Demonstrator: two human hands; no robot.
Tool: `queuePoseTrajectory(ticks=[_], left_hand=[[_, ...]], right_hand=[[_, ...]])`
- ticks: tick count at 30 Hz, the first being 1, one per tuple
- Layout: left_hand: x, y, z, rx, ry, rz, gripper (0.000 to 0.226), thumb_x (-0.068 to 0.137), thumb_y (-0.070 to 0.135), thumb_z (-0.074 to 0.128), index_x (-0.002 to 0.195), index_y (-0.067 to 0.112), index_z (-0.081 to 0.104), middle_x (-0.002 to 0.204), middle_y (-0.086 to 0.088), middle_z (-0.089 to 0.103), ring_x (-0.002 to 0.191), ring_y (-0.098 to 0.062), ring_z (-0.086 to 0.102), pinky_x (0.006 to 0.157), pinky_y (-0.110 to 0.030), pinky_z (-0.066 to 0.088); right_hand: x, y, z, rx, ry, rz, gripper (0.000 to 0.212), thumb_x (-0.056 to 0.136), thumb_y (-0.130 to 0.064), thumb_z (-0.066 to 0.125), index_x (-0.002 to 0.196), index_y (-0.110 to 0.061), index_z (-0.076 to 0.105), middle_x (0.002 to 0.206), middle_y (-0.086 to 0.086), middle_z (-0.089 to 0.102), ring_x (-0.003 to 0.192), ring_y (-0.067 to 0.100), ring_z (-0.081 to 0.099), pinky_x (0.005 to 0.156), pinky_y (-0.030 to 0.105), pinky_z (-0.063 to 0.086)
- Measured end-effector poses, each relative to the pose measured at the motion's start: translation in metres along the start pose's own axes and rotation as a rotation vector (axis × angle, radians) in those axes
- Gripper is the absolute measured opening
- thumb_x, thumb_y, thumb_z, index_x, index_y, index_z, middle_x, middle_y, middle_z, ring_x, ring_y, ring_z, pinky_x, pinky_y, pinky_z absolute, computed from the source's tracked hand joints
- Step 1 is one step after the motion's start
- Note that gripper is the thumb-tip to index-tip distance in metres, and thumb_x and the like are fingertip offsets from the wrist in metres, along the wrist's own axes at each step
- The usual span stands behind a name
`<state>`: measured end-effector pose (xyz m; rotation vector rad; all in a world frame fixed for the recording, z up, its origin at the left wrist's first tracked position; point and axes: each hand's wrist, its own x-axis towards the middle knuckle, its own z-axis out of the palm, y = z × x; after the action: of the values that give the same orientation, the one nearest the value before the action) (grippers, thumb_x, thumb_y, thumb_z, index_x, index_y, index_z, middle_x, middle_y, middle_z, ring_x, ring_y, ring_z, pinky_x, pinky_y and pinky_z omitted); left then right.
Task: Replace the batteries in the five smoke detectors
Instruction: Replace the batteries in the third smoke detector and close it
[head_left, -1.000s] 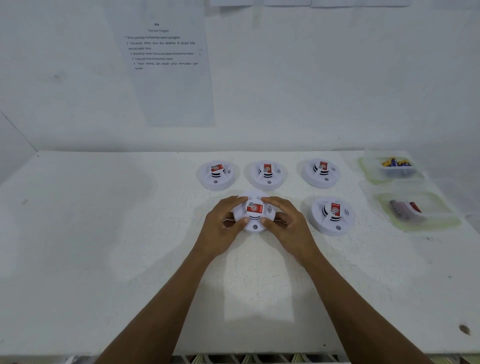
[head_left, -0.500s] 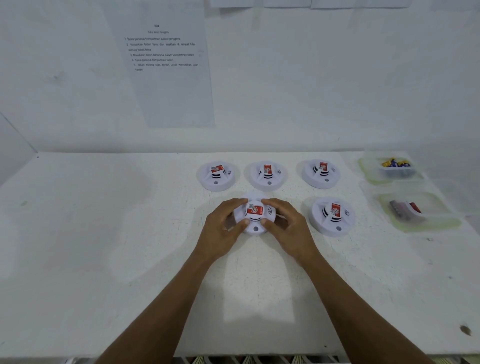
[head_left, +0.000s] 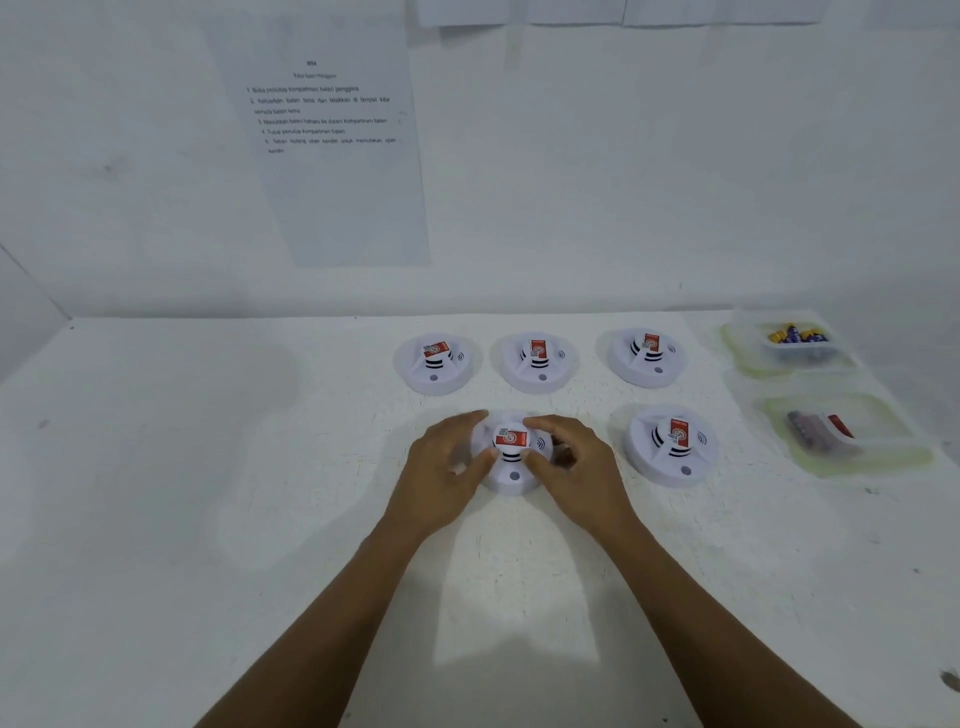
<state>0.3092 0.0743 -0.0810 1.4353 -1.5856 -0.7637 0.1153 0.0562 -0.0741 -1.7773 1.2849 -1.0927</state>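
Note:
Five round white smoke detectors with red labels lie on the white table. The near middle detector (head_left: 511, 457) sits between my hands. My left hand (head_left: 447, 467) grips its left side and my right hand (head_left: 571, 465) grips its right side, fingers curled round the rim. Another detector (head_left: 670, 444) lies just to the right. A back row holds the left detector (head_left: 435, 361), the middle detector (head_left: 537, 361) and the right detector (head_left: 647, 356). All stand face up.
At the right edge, a clear tub (head_left: 795, 343) holds yellow and blue batteries. Nearer, a second clear tub (head_left: 841, 436) holds dark batteries and something red. A printed instruction sheet (head_left: 332, 135) hangs on the wall behind the table.
Both hands have stayed on the near middle detector. Its red label has turned slightly, and the fingers have shifted a little round the rim.

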Motion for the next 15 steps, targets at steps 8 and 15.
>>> queuePoseTrajectory(ticks=[8, 15], left_hand=[[0.084, -0.021, -0.058, 0.254, 0.102, -0.094, 0.074, 0.071, 0.051, 0.072, 0.135, 0.025, 0.046, 0.141, -0.007, 0.045, 0.131, -0.023, 0.04, 0.107, -0.039, 0.038], [0.108, -0.025, -0.061, 0.186, 0.023, -0.036, 0.072, 0.068, 0.028, 0.087, 0.131, 0.023, 0.052, 0.127, 0.009, 0.053, 0.117, -0.009, 0.049, 0.104, -0.029, 0.04]], right_hand=[[0.032, -0.017, 0.003, 0.001, -0.008, 0.047, 0.028, 0.091, -0.02, 0.066, 0.11, -0.039, 0.063, 0.107, -0.031, 0.061, 0.099, -0.003, 0.058, 0.079, 0.011, 0.043], [0.071, -0.028, 0.006, -0.124, -0.038, -0.024, 0.03, 0.093, -0.01, 0.064, 0.119, -0.026, 0.067, 0.114, -0.014, 0.067, 0.099, 0.003, 0.061, 0.084, 0.019, 0.051]])
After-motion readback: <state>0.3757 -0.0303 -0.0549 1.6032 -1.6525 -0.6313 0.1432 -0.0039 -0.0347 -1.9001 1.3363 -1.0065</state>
